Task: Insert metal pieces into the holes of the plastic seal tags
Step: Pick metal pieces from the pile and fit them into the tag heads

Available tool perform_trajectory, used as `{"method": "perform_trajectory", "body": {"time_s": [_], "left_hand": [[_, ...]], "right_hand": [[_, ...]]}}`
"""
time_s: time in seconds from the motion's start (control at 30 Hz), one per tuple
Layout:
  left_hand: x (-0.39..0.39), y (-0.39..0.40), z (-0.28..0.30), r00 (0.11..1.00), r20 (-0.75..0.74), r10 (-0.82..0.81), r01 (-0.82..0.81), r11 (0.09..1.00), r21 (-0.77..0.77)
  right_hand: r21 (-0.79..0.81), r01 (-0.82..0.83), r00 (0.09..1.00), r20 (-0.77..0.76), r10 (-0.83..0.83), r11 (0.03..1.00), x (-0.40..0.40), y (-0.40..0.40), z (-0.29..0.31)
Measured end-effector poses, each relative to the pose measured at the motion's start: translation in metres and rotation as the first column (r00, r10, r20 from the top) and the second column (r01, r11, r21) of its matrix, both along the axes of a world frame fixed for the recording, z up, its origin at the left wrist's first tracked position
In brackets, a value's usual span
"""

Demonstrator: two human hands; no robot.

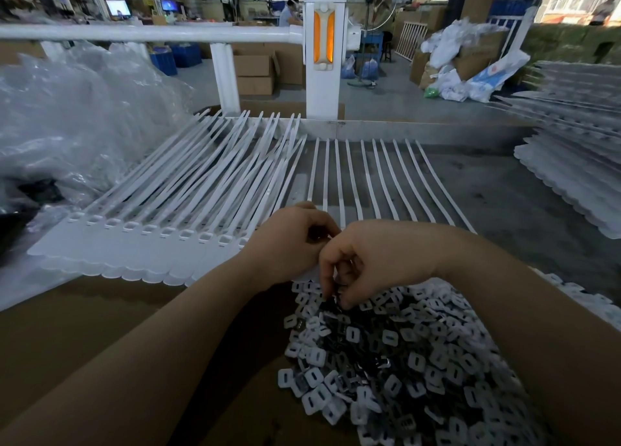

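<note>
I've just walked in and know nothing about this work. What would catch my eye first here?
Probably the big heap of small metal pieces spilling across the near right of the bench, with the right hand picking at its top edge. Next, the white plastic seal tags fanned out in rows behind, their long tails pointing away, and the left hand curled over the near end of one row.

Your grey work table point(497, 190) carries a flat brown cardboard sheet point(84, 328) from 6 to 9 o'clock. White plastic seal tags point(134, 240) lie in overlapping strips at 10 to 12. A heap of metal pieces point(403, 344) sits on the cardboard at 5. Clear plastic bags point(74, 116) at 10; more tag stacks point(571, 163) at 2.
</note>
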State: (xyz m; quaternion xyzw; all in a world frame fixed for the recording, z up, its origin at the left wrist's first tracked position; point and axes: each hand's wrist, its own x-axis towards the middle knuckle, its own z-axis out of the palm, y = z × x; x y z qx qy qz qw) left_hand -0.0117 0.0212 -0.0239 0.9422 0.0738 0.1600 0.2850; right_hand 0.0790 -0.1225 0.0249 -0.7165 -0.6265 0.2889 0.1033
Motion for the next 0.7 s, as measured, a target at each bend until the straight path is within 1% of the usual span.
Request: {"method": "perform_trajectory", "body": {"time_s": [0.17, 0.37, 0.5, 0.7], "left_hand": [[-0.0018, -0.0018, 0.0011, 1.0, 0.005, -0.006, 0.006, 1.0, -0.011], [-0.0028, -0.0026, 0.0015, 1.0, 0.016, -0.005, 0.006, 1.0, -0.017], [-0.003, -0.0018, 0.0009, 1.0, 0.013, -0.007, 0.007, 1.0, -0.025], [-0.0027, -0.0031, 0.0005, 1.0, 0.024, -0.001, 0.001, 1.0, -0.021]], "right_hand": [[0.001, -0.017, 0.999, 0.049, 0.017, 1.0, -0.0053, 0.001, -0.0001], [-0.013, -0.011, 0.999, 0.043, 0.012, 1.0, -0.0081, 0.0011, -0.0004], [-0.013, -0.004, 0.998, 0.056, 0.005, 1.0, -0.0072, 0.0008, 0.0004], [-0.052, -0.017, 0.996, 0.091, 0.021, 0.998, -0.0081, -0.0003, 0.0027]]}}
